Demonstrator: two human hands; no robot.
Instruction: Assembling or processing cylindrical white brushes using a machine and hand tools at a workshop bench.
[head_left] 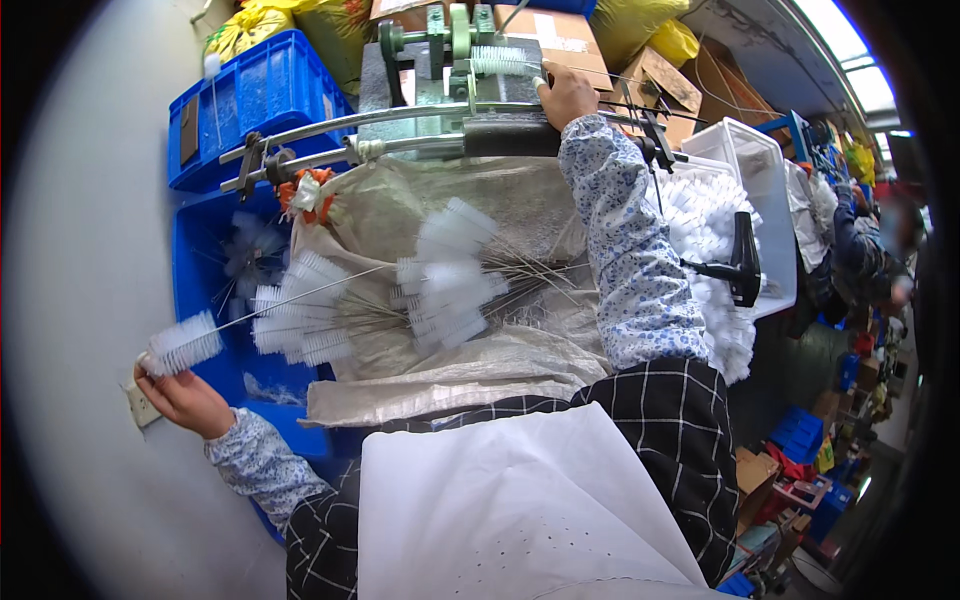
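Landmark: beige cloth. My left hand, out past the cloth's left side: thumb and fingers nearly closed, pinching a white brush by its bristle end, wire stem slanting back over the cloth. My right hand, beyond the cloth's far edge: fingers curled, just beside a second brush at the green machine; cannot tell whether they grip it. Loose brushes lie on the cloth.

L hand out at near left, closed in a pinch, L forearm angled outward. R arm stretched fwd to far side, R hand w/ back up, partly curled.
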